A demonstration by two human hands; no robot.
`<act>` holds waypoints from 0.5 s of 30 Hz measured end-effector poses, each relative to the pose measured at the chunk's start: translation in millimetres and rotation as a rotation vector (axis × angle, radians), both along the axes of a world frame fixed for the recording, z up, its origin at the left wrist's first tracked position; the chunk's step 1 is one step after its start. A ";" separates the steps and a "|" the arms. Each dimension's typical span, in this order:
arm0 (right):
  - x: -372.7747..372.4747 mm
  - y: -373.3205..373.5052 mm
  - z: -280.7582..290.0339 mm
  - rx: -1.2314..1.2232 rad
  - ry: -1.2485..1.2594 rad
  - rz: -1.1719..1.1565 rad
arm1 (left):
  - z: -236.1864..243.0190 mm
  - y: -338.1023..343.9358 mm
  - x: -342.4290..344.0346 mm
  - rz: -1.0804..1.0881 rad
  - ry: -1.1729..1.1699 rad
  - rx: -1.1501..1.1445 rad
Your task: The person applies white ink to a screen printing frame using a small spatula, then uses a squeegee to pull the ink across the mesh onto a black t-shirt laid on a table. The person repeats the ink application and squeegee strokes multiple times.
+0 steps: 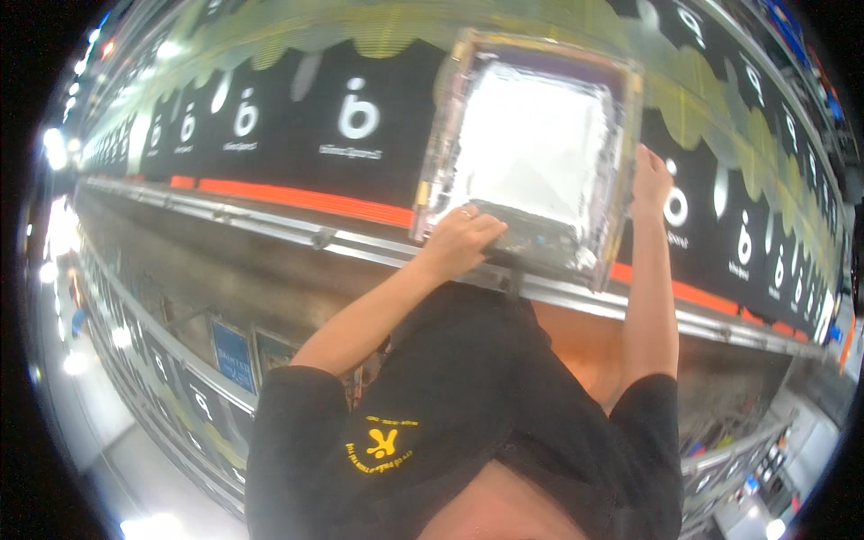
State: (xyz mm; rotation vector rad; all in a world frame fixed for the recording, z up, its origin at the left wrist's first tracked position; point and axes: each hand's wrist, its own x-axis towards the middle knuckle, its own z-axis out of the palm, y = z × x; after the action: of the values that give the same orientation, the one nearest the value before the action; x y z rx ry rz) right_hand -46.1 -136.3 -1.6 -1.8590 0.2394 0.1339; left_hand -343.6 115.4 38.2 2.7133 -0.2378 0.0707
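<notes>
A screen printing frame (628,135), with a bright white area inside and tape-smeared edges, sits tilted over the long printing table in front of me. Along its lower inner side runs a dark grey band. My left hand (463,241), a ring on one finger, is closed over the frame's lower left part; what lies under the fingers is hidden. At the frame's right side, my right hand (652,183) has its fingers curled around the edge. Black fabric pieces (306,117) bearing white printed logos and yellow-green shapes lie in a row on both sides of the frame.
A metal rail (270,223) follows the table's near edge, with an orange strip (306,200) beside it. Below the table stand framed panels, one of them blue (234,353). Behind me, another table (193,387) carries similar printed pieces. An aisle floor (117,423) shows at lower left.
</notes>
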 end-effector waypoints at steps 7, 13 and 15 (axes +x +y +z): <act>-78.5 60.3 12.8 0.069 -0.116 -0.002 | 38.0 61.4 -55.3 0.040 0.005 0.001; -180.9 405.1 14.2 0.090 -0.077 -0.043 | 75.7 406.0 -117.9 0.084 0.110 0.122; -177.1 453.6 -15.8 0.139 -0.059 -0.024 | 47.2 449.8 -121.5 0.109 0.049 0.139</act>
State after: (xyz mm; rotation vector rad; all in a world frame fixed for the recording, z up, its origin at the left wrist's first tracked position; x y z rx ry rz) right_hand -223.1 317.3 -17.4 -1.7183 0.2063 0.0769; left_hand -465.1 565.2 85.4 2.8613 -0.0823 0.0198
